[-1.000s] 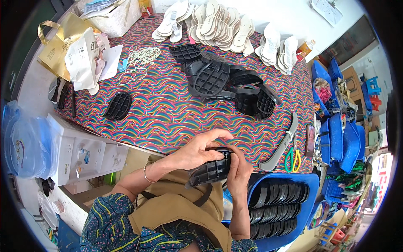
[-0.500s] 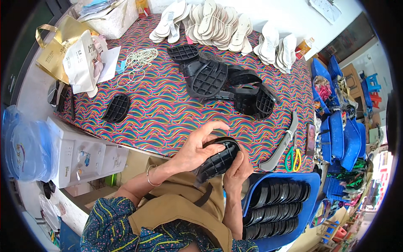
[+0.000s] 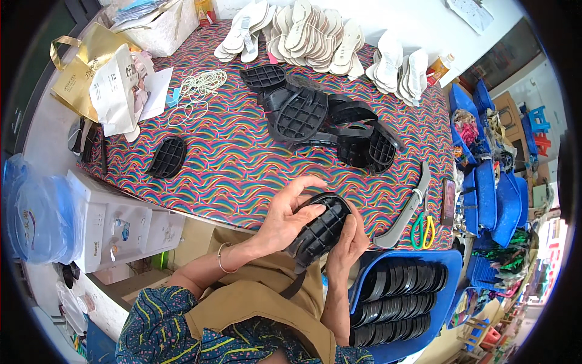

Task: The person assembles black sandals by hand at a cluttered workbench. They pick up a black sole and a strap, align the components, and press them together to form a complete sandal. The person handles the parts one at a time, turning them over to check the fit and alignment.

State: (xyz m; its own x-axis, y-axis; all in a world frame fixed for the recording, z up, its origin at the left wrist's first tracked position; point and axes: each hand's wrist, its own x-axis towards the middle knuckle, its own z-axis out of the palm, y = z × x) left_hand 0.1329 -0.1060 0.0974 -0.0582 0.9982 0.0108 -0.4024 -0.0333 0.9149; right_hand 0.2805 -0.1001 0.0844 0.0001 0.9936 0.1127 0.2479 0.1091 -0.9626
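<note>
Held just off the near edge of the striped tabletop (image 3: pixel 242 164), the black waffle-patterned shoe sole (image 3: pixel 318 233) looks light, rubbery and bendable, best gripped by its rims, as the left hand (image 3: pixel 285 218) and right hand (image 3: pixel 350 242) both clasp it.

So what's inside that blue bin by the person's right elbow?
The blue bin holds rows of black soles packed on edge. Whatever lies beneath them, and the bin's floor, is covered.

One head-worn fisheye looks steeply down, close over the table (image 3: pixel 242 164).
</note>
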